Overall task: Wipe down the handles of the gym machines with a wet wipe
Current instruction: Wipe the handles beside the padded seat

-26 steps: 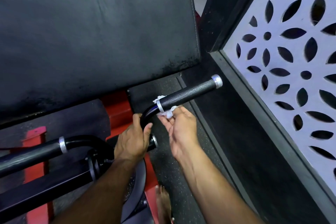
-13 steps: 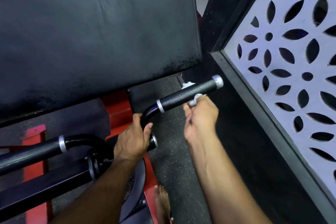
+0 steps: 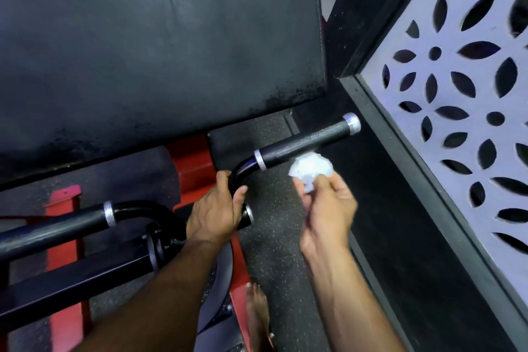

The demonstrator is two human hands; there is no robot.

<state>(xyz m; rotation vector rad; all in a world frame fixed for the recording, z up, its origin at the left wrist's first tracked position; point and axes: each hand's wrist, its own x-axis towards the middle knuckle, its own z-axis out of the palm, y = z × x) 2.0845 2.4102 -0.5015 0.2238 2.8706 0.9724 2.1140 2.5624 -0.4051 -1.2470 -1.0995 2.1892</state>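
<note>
Handle grip (image 3: 305, 141) runs up-right, just above right hand (image 3: 328, 206), which pinches crumpled wipe (image 3: 311, 168) under it. Left hand (image 3: 217, 208) clamps bent bar (image 3: 243, 171).

White wipe (image 3: 311, 166), black handle (image 3: 303, 143), red frame (image 3: 64, 237), petal-patterned grey panel (image 3: 468, 88).

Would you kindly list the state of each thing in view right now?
Left hand: grips the bent bar.
Right hand: pinches the wet wipe.
Wet wipe: crumpled, just under the handle.
Handle: bare, nothing wrapped around it.
Seat pad: scuffed along its lower edge.
</note>
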